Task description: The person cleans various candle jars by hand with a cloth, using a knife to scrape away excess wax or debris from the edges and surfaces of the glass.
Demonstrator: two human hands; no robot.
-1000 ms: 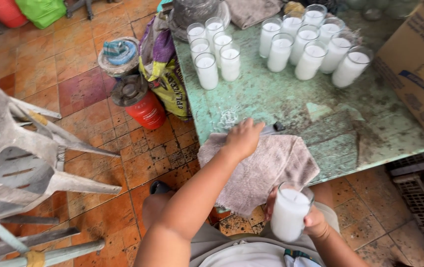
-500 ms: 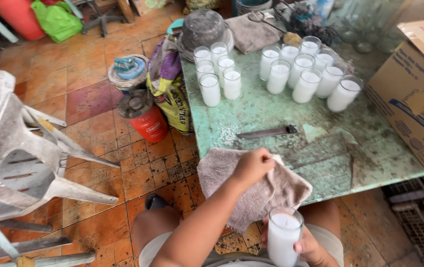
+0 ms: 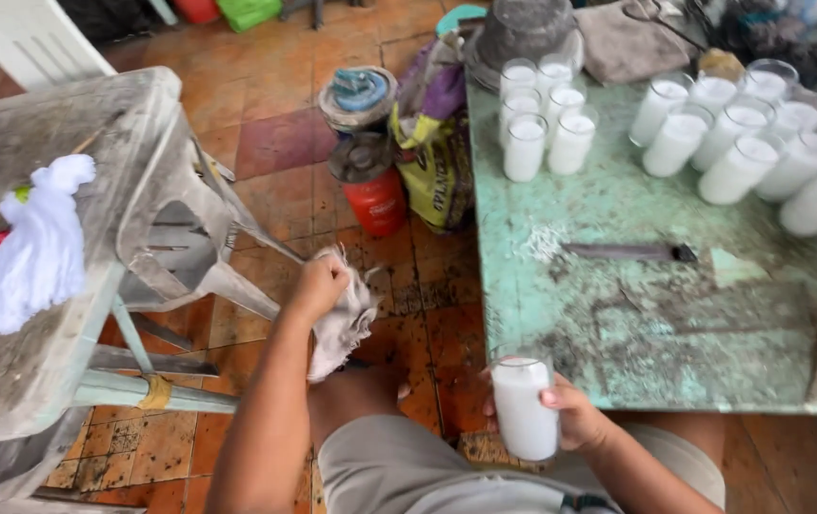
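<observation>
L hand [image 3: 318,286] fingers clutch rag [image 3: 344,319] off table edge [image 3: 481,314] | R hand [image 3: 575,419] grips glass [image 3: 525,405]

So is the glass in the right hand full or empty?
Full: the glass in the right hand shows white filling nearly to its rim.

Layout, head view. Worktable [image 3: 637,314] at right; plastic chair [image 3: 75,238] at left, tiled floor between them. On the table's far side, two clusters of filled glasses [image 3: 547,114] [image 3: 751,133]; nearer, a flat metal tool [image 3: 629,252]. Left of the table, on the floor: sack [image 3: 437,152], canister [image 3: 370,190]. Tassel [image 3: 32,247] on the chair.
</observation>
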